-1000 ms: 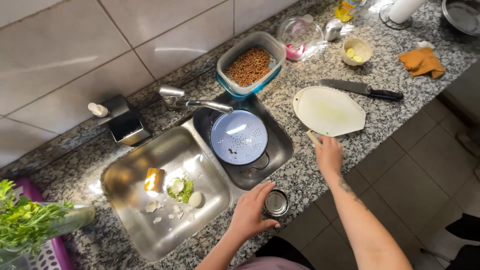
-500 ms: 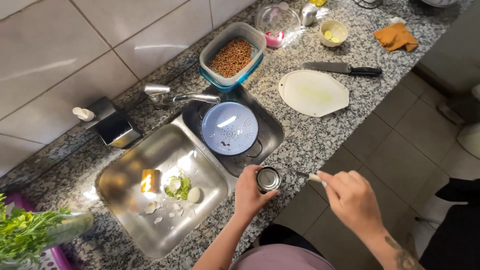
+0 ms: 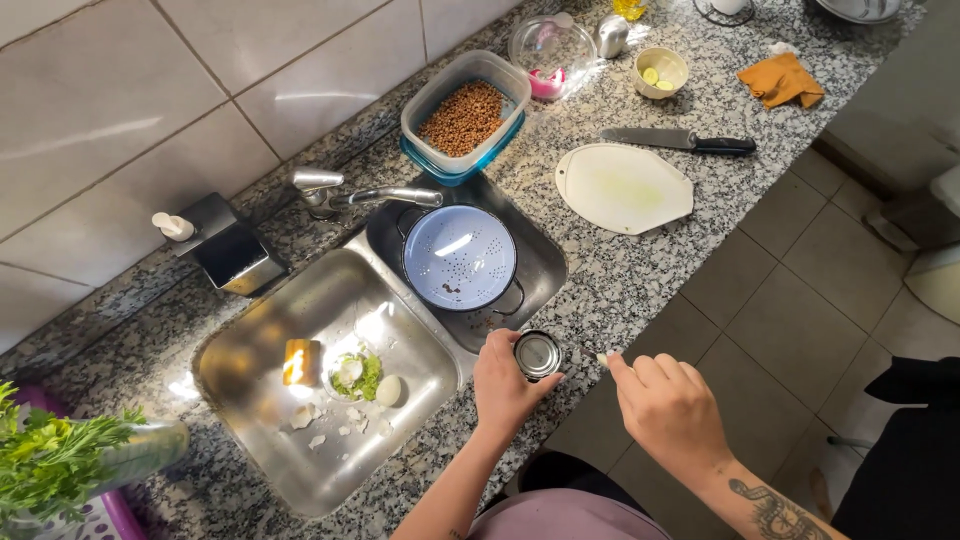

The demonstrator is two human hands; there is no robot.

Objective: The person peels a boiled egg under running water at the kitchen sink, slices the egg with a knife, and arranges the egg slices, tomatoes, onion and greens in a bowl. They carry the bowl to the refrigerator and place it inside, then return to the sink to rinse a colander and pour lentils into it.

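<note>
Can (image 3: 538, 354): small metal tin, upright at the counter's front edge beside the sink (image 3: 250, 440).
Left hand (image 3: 505, 385): fingers wrapped round the can's side, closed on it.
Right hand (image 3: 668, 405): fingertips pinched shut on a small pale object (image 3: 603, 358), too small to identify, just beside the can.
Spill risk: the can stands close to the counter edge; a slack grip could tip it toward the floor.
Cut risk: a sharp rim, if opened, could nick a finger.
Colander (image 3: 459, 257): blue, in the sink's shallow basin just behind the can.

Left hand (image 3: 503, 385) wrapped around small round metal tin (image 3: 537, 354) at front edge of speckled granite tabletop (image 3: 620, 280); right hand (image 3: 668, 408) just beside, pinching tiny pale scrap (image 3: 603, 357). Pale blue perforated colander (image 3: 459, 257) behind tin.
</note>
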